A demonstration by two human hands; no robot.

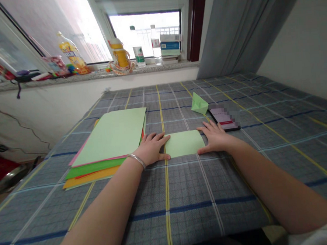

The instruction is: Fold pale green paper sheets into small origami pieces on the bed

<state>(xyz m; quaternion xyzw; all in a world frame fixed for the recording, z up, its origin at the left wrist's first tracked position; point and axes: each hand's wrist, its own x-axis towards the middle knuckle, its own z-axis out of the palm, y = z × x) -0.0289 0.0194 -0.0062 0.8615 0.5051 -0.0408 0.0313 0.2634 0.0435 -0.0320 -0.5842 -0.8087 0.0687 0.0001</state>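
A folded light green paper (183, 143) lies flat on the checked grey cloth (184, 195). My left hand (152, 149) rests flat on its left edge, fingers stretched out, a silver bracelet on the wrist. My right hand (214, 137) lies flat on the right edge, fingers spread. Neither hand grips anything. A stack of coloured paper sheets (106, 144), light green on top, sits just left of my left hand.
A small folded green paper shape (199, 104) lies beyond my right hand, beside a phone (224, 119). On the window sill (94, 75) stand several bottles, a box and snack packets. A grey curtain (238, 29) hangs at the right.
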